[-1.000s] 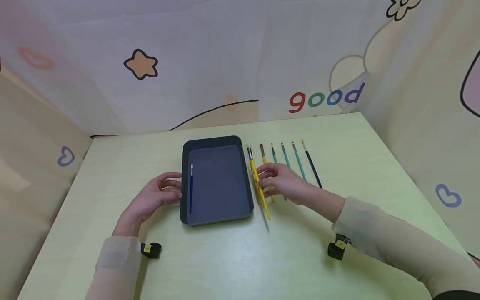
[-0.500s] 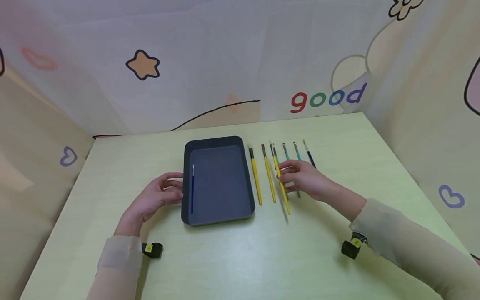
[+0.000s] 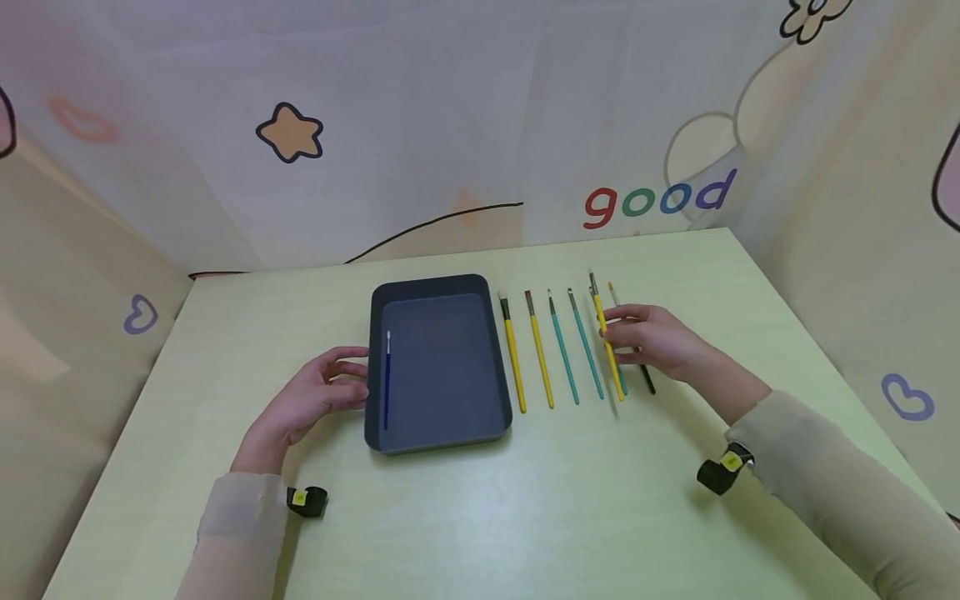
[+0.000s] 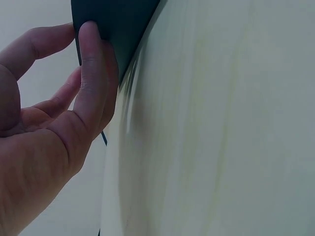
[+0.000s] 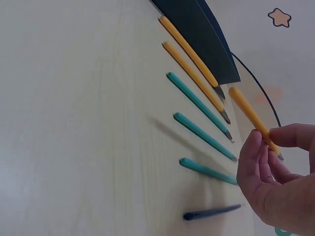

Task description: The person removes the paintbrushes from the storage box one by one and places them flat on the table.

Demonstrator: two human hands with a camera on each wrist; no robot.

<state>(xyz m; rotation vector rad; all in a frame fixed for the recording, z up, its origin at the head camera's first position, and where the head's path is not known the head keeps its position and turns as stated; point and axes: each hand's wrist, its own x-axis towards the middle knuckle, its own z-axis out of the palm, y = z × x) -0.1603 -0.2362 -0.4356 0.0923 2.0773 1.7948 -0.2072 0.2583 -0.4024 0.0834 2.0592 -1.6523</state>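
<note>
My right hand [image 3: 613,330] pinches a yellow paintbrush [image 3: 606,343] between thumb and fingers and holds it just above the right end of a row of brushes. In the right wrist view the held yellow paintbrush [image 5: 248,117] hangs over the table in my right hand [image 5: 268,140]. Two yellow brushes [image 3: 513,358] and two teal brushes [image 3: 562,350] lie side by side, with a third teal brush [image 5: 206,169] and a dark blue brush [image 3: 647,377] beyond. A dark grey tray [image 3: 442,433] holds one thin blue brush [image 3: 387,379]. My left hand [image 3: 318,396] rests relaxed against the tray's left wall [image 4: 118,29].
The pale green table [image 3: 487,517] is enclosed by printed cloth walls on the back and both sides. Bare tabletop runs along the front, below the tray and the brush row. The right table edge [image 3: 825,350] lies a little past the dark blue brush.
My right hand has carried the yellow paintbrush rightward, from beside the tray across the row to its right end. The left hand and the tray have stayed put.
</note>
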